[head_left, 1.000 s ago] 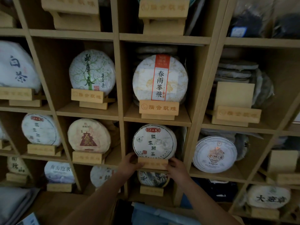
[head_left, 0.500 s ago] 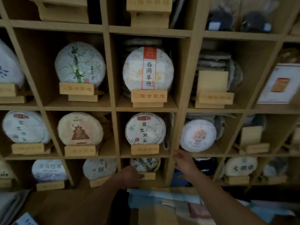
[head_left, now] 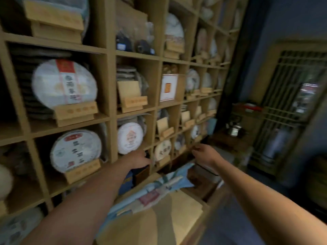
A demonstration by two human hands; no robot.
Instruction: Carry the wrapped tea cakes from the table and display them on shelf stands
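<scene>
Round paper-wrapped tea cakes stand on wooden stands in the cubbies of a tall wooden shelf point(head_left: 109, 82). One white cake with a red strip point(head_left: 64, 84) sits at upper left, and another white cake point(head_left: 76, 150) stands on its stand point(head_left: 83, 171) below it. A smaller white cake point(head_left: 130, 137) is one cubby to the right. An empty stand point(head_left: 131, 96) sits in the cubby above that one. My left hand point(head_left: 139, 159) hangs in front of the lower shelf edge and holds nothing. My right hand point(head_left: 205, 153) is out to the right, fingers loosely bent, also empty. The view is blurred.
Below the shelf lies a pile of blue cloth and brown paper or boxes point(head_left: 159, 200). To the right stand a low dark table with a metal kettle point(head_left: 234, 129) and a lattice window point(head_left: 290, 106) in a blue wall.
My hands have let go of the stand under the lower white cake and drawn back. The view has swung right, so the shelf now runs off at an angle.
</scene>
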